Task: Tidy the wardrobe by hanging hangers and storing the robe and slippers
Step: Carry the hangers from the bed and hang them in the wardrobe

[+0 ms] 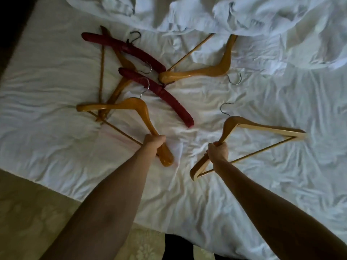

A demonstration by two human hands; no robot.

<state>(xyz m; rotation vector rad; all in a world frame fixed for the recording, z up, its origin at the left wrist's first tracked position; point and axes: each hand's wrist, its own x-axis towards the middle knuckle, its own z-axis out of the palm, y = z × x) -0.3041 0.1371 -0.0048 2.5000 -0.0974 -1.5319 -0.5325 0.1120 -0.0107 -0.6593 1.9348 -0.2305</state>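
Fingers of the left hand (154, 142): curled tight round one arm of a honey-coloured wooden hanger (131, 107), near left on the bed; the gripped arm's end sticks out below the fist, and the hanger's other arm and thin crossbar reach off to the left.

Fingers of the right hand (218, 150): clamped round one arm of a pale wooden hanger (262, 127), near right; its metal hook points to the far side, and its crossbar runs from the near end out to the right tip.

Red padded hangers, two: the nearer one (159, 91) lies slantwise at the centre, just beyond the left hand's hanger; the farther one (120, 46) lies far left, its dark hook pointing away.

Wooden hanger (206, 69), far centre-right: lies flat, hook toward the near side, one end touching the red pair.

Wooden hanger in the left pile (120, 85): partly under the red ones, its thin bar standing along the left edge of the pile.

Bed (244, 194): white creased sheet bearing all hangers.

Bedding (244, 14), white and rumpled: heaped along the far edge.

Floor (28, 212): pale, patterned, near left.
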